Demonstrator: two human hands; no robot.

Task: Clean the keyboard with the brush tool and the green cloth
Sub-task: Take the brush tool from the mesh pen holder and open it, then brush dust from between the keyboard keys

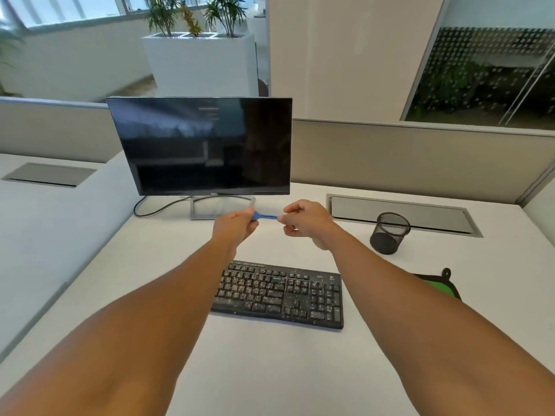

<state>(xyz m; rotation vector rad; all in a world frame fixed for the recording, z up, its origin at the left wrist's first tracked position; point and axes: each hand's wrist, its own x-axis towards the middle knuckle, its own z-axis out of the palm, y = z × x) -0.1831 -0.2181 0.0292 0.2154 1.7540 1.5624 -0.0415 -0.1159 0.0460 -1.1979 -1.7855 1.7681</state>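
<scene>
Black and speckled with crumbs, the keyboard (279,294) lay nearest, its long axis running left to right. Right of the keyboard, the green cloth (438,288) peeked from behind the right forearm. Beyond the keyboard, both hands held the blue brush (265,217) level: left hand (237,225) gripping one end, right hand (303,219) pinching the other, equally near.
</scene>
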